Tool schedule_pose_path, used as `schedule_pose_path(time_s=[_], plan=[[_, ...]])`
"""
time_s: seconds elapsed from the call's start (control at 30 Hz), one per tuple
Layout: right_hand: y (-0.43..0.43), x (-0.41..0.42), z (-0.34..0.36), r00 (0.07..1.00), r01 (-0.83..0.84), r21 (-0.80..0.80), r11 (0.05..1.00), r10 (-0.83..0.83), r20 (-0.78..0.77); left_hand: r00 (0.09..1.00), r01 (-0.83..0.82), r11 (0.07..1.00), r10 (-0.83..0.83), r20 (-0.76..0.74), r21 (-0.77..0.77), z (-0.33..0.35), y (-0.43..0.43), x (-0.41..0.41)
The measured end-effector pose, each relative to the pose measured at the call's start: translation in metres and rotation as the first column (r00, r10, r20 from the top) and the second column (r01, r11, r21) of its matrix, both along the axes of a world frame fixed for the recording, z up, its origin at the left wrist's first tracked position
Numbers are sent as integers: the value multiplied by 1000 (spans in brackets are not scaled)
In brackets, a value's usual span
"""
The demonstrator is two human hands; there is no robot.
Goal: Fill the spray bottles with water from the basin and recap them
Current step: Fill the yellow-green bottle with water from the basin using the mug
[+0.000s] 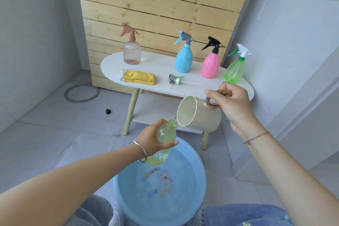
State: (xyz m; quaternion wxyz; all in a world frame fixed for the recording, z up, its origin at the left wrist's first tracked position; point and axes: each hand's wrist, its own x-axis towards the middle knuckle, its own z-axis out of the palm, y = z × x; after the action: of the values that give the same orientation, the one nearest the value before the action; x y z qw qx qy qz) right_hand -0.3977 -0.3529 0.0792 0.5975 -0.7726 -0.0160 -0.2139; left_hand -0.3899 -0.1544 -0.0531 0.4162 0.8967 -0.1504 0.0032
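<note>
My left hand [153,138] grips an uncapped pale yellow-green bottle [163,149], tilted over the blue basin [197,174] of water. My right hand [232,102] holds the copper handle of a cream cup [200,115], tipped so a thin stream of water runs into the bottle's neck. The bottle's spray head [175,79] with its tube lies on the white table [161,64]. On the table stand capped bottles: clear pink-brown [132,51], blue [184,58], pink [211,62] and green [235,69].
A folded yellow cloth [138,77] lies on the table's left front. The table has a lower shelf [156,110] and wooden legs. A grey ring [81,92] and a small black block [108,111] lie on the tiled floor. My knees flank the basin.
</note>
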Motion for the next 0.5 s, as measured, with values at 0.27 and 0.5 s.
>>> schedule_pose_path(time_s=[0.27, 0.5], plan=[[4, -1, 1, 1000, -20, 6, 1000, 20, 7, 1000, -5, 1000, 5, -7, 15, -1, 0, 0], [4, -1, -1, 999, -30, -26, 999, 31, 16, 1000, 11, 1000, -11, -19, 15, 0, -3, -2]])
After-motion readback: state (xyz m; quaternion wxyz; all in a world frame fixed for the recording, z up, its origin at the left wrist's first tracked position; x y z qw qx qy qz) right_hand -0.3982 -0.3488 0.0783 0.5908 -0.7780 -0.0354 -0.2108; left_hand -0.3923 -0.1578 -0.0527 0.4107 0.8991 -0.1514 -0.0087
